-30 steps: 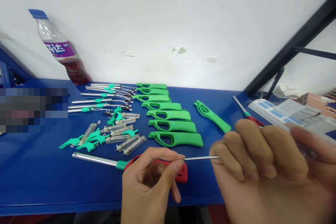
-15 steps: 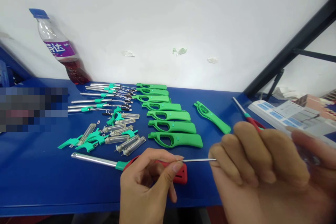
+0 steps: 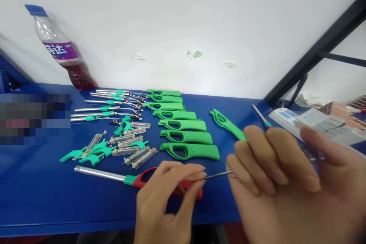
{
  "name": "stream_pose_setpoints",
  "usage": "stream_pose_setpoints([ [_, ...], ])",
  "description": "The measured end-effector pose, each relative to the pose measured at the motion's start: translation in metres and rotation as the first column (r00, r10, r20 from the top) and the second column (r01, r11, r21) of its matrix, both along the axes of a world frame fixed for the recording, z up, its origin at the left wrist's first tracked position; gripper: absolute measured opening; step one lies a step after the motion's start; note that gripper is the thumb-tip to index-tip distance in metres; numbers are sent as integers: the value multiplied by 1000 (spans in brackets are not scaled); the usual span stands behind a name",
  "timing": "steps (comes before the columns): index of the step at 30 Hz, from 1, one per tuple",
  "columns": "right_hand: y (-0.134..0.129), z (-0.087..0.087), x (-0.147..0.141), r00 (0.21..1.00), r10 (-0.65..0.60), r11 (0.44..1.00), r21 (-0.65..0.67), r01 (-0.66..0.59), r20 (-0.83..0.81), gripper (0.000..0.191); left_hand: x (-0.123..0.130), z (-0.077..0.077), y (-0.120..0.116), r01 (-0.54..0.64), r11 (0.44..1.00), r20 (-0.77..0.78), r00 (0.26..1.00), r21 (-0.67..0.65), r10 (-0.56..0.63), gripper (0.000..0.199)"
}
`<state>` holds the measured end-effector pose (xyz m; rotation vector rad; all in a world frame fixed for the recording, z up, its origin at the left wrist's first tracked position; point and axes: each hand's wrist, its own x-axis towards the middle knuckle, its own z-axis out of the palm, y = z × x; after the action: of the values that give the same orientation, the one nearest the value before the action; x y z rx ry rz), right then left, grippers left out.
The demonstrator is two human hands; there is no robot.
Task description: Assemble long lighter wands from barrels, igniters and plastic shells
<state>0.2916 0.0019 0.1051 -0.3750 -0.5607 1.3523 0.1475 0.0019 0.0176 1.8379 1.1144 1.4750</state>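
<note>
My right hand (image 3: 288,183) is closed around a screwdriver, whose thin metal shaft (image 3: 219,175) sticks out to the left past the little finger. Its handle is mostly hidden by the hand. At the shaft's tip, the thumb and forefinger of my left hand (image 3: 168,198) are pinched together on something too small to make out. Under and behind the left hand lies a red gas lighter (image 3: 139,181) with a green collar and a long metal tube; my hand covers much of its handle.
Several green lighter shells (image 3: 188,151) lie in a column mid-table. Left of them are metal tubes with wires (image 3: 97,109), clear fuel tanks (image 3: 145,158) and teal triggers (image 3: 94,159). A drink bottle (image 3: 61,51) leans on the wall. Another lighter (image 3: 259,114) and a white power strip (image 3: 283,120) are right.
The screwdriver shaft now slopes down toward the left hand. My left hand has shifted slightly right, and the right hand's fingers have loosened a little. The view has moved slightly.
</note>
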Motion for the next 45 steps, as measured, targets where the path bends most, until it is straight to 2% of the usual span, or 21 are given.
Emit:
stream_pose_setpoints([
  [2, 1, 1, -4, 998, -12, 1000, -23, 13, 56, 49, -1, -4, 2, 20, 1000, -67, 998, 23, -18, 37],
  [4, 2, 0, -8, 987, 9, 999, -49, -1, 158, 42, -1, -8, 3, 32, 999, -109, 994, -10, -33, 43],
  [7, 4, -3, -13, 941, 103, 991, -119, -67, 324, 41, 0, -12, 3, 44, 997, -164, 985, -61, -53, 48],
  [11, 7, -4, -13, 890, 189, 975, -186, -120, 415, 42, 0, -16, 2, 42, 998, -244, 968, -54, -54, 52],
  [16, 5, -7, -8, 780, 262, 961, -224, -160, 569, 42, -2, -19, 1, 38, 997, -261, 964, -74, -56, 35],
  [20, 3, -11, -3, 695, 240, 969, -213, -128, 678, 42, -3, -18, 2, 58, 997, -253, 965, -56, -70, 35],
  [28, 2, -15, 9, 626, 171, 979, -205, -19, 760, 43, -1, -22, 4, 93, 996, -237, 967, -12, -93, 26],
  [33, 3, -16, 8, 617, 127, 983, -181, 26, 777, 44, 0, -23, 5, 114, 993, -263, 958, -19, -115, 23],
  [37, 4, -14, 4, 597, 120, 988, -155, 8, 793, 47, 0, -23, 5, 123, 992, -297, 948, 24, -110, 22],
  [45, 6, -18, 5, 625, 110, 990, -141, 0, 773, 45, 1, -20, 3, 86, 994, -315, 947, 73, -58, 22],
])
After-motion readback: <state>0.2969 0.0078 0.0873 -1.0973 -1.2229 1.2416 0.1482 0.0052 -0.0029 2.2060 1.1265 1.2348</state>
